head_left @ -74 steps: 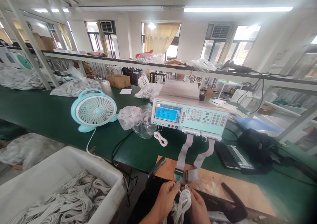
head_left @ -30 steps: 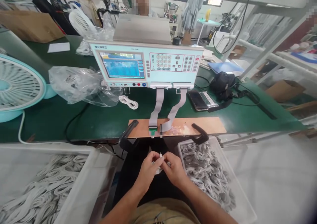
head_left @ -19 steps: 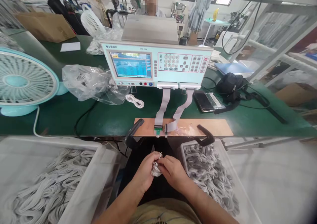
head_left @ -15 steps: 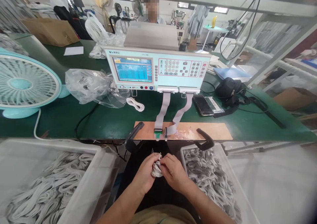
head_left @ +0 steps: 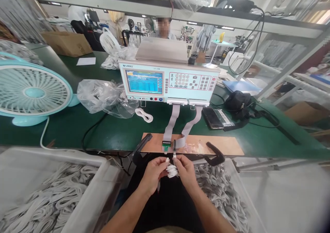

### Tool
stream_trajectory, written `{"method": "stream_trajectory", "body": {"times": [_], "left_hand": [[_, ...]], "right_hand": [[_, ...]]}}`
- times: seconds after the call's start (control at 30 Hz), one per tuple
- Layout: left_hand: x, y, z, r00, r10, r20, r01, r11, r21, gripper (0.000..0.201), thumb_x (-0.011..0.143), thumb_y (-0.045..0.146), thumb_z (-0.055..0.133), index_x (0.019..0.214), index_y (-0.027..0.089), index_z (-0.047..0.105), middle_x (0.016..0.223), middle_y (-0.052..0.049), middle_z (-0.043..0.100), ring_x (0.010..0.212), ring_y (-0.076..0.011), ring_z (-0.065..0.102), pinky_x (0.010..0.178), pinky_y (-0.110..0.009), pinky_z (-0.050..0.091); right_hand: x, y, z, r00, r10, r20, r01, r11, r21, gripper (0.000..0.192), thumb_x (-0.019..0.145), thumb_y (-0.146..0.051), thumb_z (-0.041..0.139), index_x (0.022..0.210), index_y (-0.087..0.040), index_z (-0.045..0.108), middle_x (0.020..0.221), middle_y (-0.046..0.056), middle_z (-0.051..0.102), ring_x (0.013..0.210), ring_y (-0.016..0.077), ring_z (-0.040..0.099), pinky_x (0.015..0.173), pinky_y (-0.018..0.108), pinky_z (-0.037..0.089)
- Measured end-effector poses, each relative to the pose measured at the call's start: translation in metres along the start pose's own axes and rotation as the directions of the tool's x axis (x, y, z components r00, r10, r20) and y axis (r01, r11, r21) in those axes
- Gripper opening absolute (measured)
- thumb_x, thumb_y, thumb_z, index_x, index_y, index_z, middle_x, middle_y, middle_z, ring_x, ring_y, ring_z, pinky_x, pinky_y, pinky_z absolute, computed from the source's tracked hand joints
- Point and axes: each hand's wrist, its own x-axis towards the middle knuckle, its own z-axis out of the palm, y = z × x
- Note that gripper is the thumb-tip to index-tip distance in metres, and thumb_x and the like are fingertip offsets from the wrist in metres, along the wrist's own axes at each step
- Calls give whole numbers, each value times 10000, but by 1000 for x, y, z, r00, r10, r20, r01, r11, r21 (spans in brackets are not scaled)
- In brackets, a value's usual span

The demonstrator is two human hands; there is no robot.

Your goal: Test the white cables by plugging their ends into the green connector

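My left hand point(head_left: 154, 172) and my right hand point(head_left: 186, 170) both grip a coiled white cable point(head_left: 171, 170), each pinching one of its ends just below two small connectors point(head_left: 170, 146) at the front edge of a wooden board point(head_left: 221, 145). Grey ribbon cables point(head_left: 173, 123) run from those connectors up to a pale blue tester point(head_left: 168, 83) with a lit screen and keypad.
White bins of coiled cables sit at my left point(head_left: 85, 191) and right point(head_left: 232, 195). On the green bench point(head_left: 108, 133) are a turquoise fan point(head_left: 32, 92), a plastic bag of cables point(head_left: 103, 95), a loose cable coil point(head_left: 143, 115), a phone point(head_left: 211, 118) and a black pouch point(head_left: 238, 102). A person sits behind the tester.
Both hands have lifted the coiled cable from my lap up to the connectors at the board's edge. The camera has tilted up slightly.
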Motion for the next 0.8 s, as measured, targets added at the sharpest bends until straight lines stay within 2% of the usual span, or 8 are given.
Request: {"method": "stream_trajectory", "body": {"times": [0.17, 0.33, 0.47, 0.57, 0.67, 0.8], "left_hand": [[3, -4, -2, 999, 25, 27, -26, 999, 26, 200, 649, 276, 738, 738, 129, 636, 697, -4, 613, 606, -96, 573, 570, -205, 493], [3, -2, -5, 995, 88, 48, -96, 975, 199, 215, 723, 352, 667, 790, 149, 641, 720, 4, 597, 643, -98, 558, 586, -191, 471], [2, 9, -11, 964, 164, 211, -240, 878, 413, 265, 797, 394, 560, 718, 150, 626, 663, 4, 573, 626, -117, 539, 568, -200, 453], [4, 15, -15, 939, 167, 299, -302, 817, 491, 298, 829, 385, 500, 691, 149, 619, 683, -13, 585, 640, -133, 541, 569, -211, 449], [7, 15, -17, 936, 231, 265, -338, 797, 500, 278, 824, 359, 502, 690, 148, 625, 691, -20, 597, 643, -137, 540, 585, -216, 443], [9, 8, -15, 933, 332, 140, -358, 807, 469, 265, 802, 347, 525, 657, 151, 628, 627, -6, 589, 625, -143, 538, 611, -227, 433]], "right_hand": [[0, 0, -1, 1000, 20, -1, -20, 1000, -16, 218, 846, -349, 535, 746, -167, 603, 627, -22, 495, 584, 126, 408, 554, 234, 331], [2, -5, 1, 998, 59, -12, -58, 997, 58, 238, 813, -383, 572, 710, -169, 596, 593, -29, 476, 554, 122, 384, 536, 235, 316], [3, -9, 4, 975, 220, 31, -221, 943, 249, 262, 758, -404, 641, 667, -166, 583, 554, -33, 471, 508, 108, 363, 498, 230, 293], [5, -10, 7, 949, 313, 48, -306, 871, 384, 278, 704, -419, 696, 659, -164, 595, 560, -18, 516, 505, 113, 397, 504, 234, 316], [7, -8, 9, 943, 328, 59, -318, 836, 447, 276, 681, -415, 723, 652, -167, 604, 549, -18, 522, 500, 115, 410, 515, 238, 337], [8, -8, 8, 957, 280, 70, -282, 855, 435, 254, 696, -398, 719, 668, -165, 620, 582, -12, 536, 547, 132, 456, 556, 243, 367]]}}
